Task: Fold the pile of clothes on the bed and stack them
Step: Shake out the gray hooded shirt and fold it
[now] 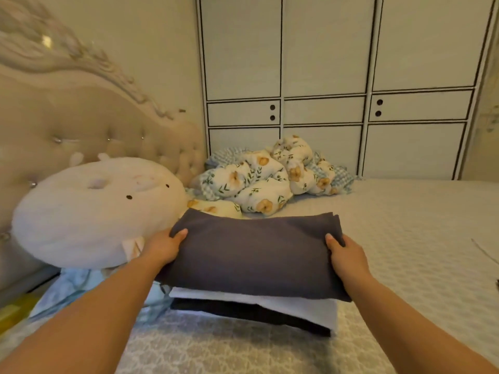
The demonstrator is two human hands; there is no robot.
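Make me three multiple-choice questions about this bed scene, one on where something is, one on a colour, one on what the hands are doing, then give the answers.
1. Where is the floral quilt?
A. bunched by the wardrobe
B. on the stack
C. on the floor

2. What colour is the top folded garment?
A. white
B. dark grey
C. yellow

3. How is that garment held?
A. left hand only
B. both hands at its ends
C. untouched

Answers: 1 A, it lies bunched below the wardrobe doors. 2 B, dark grey over a white piece. 3 B, the left hand and right hand each have a grip on one end.
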